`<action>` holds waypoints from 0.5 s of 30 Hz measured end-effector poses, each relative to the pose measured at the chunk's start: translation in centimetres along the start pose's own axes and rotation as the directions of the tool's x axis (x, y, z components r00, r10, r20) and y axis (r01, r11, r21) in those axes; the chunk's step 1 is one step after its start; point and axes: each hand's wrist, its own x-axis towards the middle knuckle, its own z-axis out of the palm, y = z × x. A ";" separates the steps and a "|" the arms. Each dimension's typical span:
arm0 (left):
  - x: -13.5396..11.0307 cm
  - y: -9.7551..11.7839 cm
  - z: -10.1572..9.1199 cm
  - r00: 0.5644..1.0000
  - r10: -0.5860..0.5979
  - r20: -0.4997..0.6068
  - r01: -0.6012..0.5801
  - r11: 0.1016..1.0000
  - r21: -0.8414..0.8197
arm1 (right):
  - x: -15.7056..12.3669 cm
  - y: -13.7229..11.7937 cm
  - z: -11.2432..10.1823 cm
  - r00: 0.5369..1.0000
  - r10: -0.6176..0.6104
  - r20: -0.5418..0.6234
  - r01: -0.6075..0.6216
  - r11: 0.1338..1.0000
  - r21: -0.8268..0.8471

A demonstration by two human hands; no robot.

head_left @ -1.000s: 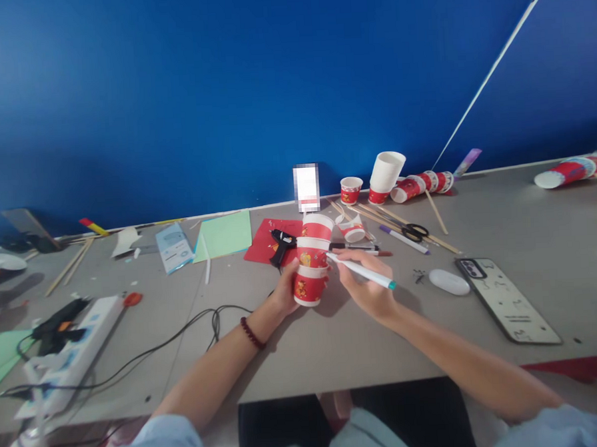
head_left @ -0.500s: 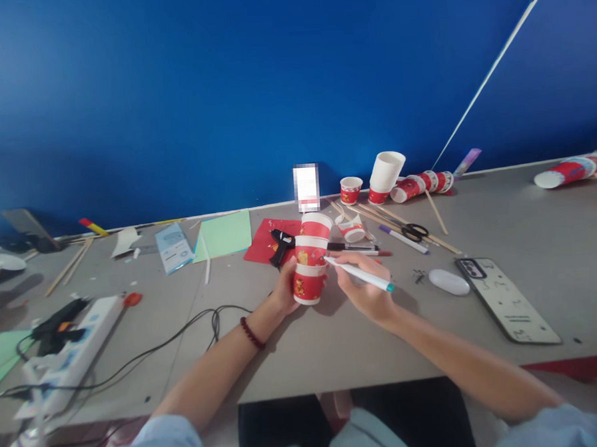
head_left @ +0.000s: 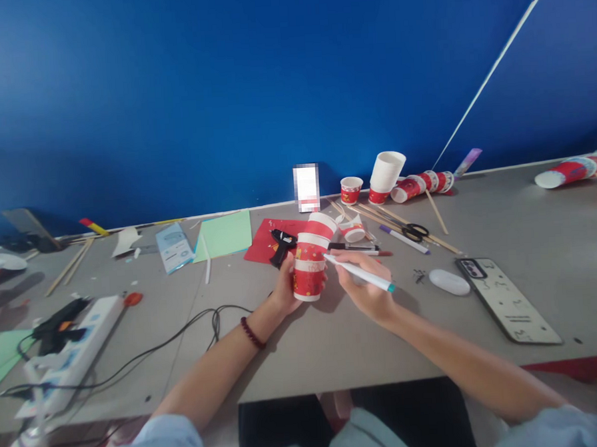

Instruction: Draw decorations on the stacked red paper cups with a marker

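Observation:
A stack of red and white paper cups [head_left: 310, 281] leans slightly right in the middle of the table. My left hand [head_left: 285, 289] is wrapped around its left side, the fingertips showing at the right edge. Pinched in my right hand [head_left: 364, 288] is a white marker [head_left: 360, 272] with a teal end. Its tip points left, at or very close to the cups' side; whether it touches I cannot tell. Behind my left hand a black glue gun [head_left: 282, 246] lies on a red sheet [head_left: 257, 242].
Beyond my right hand lie black-handled scissors [head_left: 415, 231], a purple-capped marker [head_left: 404, 238] and wooden sticks. Rightward are a white mouse [head_left: 448, 282] and a phone [head_left: 509, 300]. White cups [head_left: 386, 173] stand by the blue wall. At left sits a power strip [head_left: 78, 352] with a black cable.
The cup stack has tilted, its top moving right, and has turned in my left hand so the printed pattern differs. My right hand and the marker have stayed nearly still.

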 end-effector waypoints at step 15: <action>0.0 -0.4 -0.4 1.000 -0.003 0.014 0.003 1.000 0.029 | -0.1 0.1 0.2 0.999 -0.034 0.018 0.034 0.999 -0.013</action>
